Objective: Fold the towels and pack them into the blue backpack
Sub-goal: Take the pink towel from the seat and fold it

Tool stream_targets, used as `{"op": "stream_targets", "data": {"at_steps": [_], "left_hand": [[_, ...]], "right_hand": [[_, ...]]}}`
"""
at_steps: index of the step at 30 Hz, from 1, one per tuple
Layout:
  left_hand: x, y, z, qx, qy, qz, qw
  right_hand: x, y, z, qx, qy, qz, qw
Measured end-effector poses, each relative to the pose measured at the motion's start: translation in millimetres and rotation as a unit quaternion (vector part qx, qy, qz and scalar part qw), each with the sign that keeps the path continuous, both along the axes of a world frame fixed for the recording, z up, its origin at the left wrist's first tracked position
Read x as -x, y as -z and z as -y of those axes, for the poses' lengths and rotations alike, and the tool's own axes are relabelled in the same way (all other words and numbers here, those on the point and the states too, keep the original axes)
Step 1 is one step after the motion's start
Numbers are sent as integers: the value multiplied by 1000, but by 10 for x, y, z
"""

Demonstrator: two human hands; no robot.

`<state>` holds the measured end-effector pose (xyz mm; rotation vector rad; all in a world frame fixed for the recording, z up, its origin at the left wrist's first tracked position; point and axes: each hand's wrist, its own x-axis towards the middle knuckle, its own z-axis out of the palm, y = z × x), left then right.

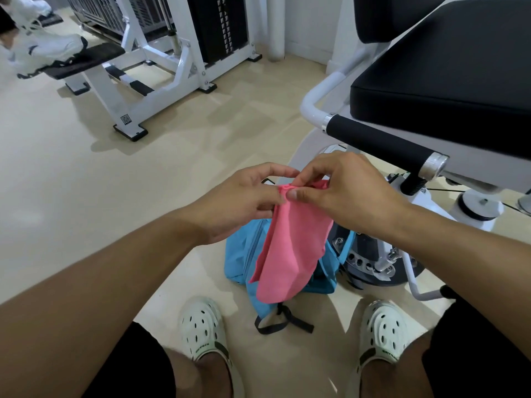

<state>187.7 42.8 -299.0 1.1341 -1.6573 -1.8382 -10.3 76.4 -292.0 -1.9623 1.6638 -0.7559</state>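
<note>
Both hands, left hand (244, 202) and right hand (339, 193), pinched the pink towel (290, 254) at its top edge. Folding looked half done; the blue backpack (241, 254), at six o'clock below, awaited packing.

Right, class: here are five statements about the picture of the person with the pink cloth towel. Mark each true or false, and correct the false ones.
1. Both hands pinch the top edge of the pink cloth towel. True: the left hand and the right hand meet there.
2. The towel lies flat on the floor. False: it hangs from the fingers in the air.
3. The blue fabric backpack lies on the floor below the towel. True.
4. The person wears black lace-up boots. False: they wear white perforated clogs.
5. The towel is already inside the backpack. False: it hangs in front of it, outside.
</note>
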Motion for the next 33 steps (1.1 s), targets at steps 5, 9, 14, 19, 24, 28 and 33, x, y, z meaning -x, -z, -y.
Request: {"op": "stream_targets", "data": {"at_steps": [5,9,14,19,24,28,33], "left_hand": [[4,16,-42,99,-4,70,993],[-92,17,45,104,31,86,990],[-220,25,163,91,8,59,994],[-317,8,230,101,-19,75,992],[-393,29,251,154,-18,170,973],[-406,31,248,165,-12,204,965],[-403,25,242,166,-11,215,962]], "right_hand": [[-12,10,-6,-3,-3,5,1000],[61,-12,40,-14,-60,-85,994],[158,-13,69,-42,-92,-229,968],[203,25,96,-65,-83,-254,961],[197,-28,92,-83,-56,-246,964],[179,-12,112,-87,-39,-204,974],[170,-13,119,-81,-7,-145,986]]}}
